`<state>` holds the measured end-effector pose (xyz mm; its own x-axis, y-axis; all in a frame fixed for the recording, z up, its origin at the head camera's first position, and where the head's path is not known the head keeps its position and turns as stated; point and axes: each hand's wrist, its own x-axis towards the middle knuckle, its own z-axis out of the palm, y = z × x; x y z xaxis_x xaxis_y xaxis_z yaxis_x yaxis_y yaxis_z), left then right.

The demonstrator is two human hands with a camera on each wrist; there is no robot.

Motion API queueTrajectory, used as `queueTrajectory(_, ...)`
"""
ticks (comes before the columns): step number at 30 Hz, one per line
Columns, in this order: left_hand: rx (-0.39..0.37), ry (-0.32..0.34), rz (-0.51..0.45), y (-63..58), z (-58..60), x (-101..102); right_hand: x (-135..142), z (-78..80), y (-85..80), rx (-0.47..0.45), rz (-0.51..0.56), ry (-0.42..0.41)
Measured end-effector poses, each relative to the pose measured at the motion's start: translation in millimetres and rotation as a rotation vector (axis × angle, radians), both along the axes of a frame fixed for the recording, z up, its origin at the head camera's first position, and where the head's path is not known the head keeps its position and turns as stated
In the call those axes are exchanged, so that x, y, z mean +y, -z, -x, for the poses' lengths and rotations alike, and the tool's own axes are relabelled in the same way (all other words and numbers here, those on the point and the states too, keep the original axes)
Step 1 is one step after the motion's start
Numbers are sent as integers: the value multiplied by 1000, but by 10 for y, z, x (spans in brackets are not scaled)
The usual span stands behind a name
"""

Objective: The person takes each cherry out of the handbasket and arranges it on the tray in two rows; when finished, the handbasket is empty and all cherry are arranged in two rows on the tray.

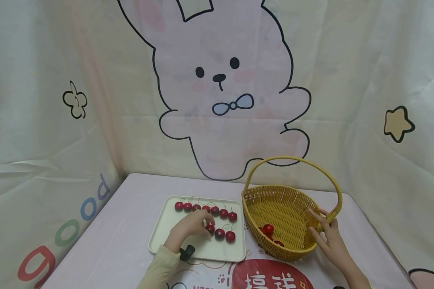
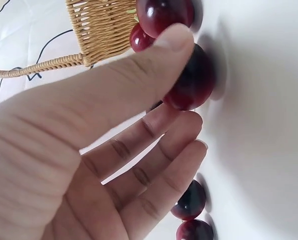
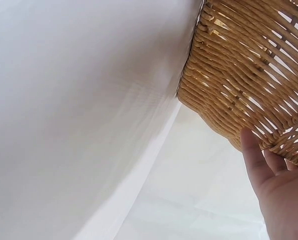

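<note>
My left hand (image 1: pixel 191 226) reaches over a cream tray (image 1: pixel 162 235). In the left wrist view its thumb and fingertips pinch a dark red cherry (image 2: pixel 192 82) at the left end of the tray's front row. Two more cherries, one of them the end cherry (image 1: pixel 230 236), sit to the right in that row. Behind them runs a back row of several stemmed cherries (image 1: pixel 232 216). My right hand (image 1: pixel 330 239) holds the right rim of a yellow wicker basket (image 1: pixel 285 210), near the handle's base. A few red cherries (image 1: pixel 269 229) lie inside, at the basket's left front.
The basket's tall arched handle (image 1: pixel 293 158) rises above it, close to the back curtain (image 1: pixel 141 148). Tray and basket stand side by side on a white table (image 1: pixel 108 241). A red printed patch (image 1: pixel 271 277) marks the cloth at the front.
</note>
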<state>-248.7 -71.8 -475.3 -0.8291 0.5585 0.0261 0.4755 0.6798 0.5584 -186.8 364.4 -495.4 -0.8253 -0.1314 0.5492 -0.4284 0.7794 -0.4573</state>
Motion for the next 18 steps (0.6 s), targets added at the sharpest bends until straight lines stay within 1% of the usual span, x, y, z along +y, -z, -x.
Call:
queueTrajectory(7, -21, -7, 1, -18, -25, 12, 3, 2, -2, -4, 5, -3)
queueTrajectory(11, -20, 7, -4, -37, -42, 20, 2, 1, -3, -5, 4, -2)
queueTrajectory(18, -12, 15, -5, -40, -36, 27, 1, -2, -4, -6, 9, -3)
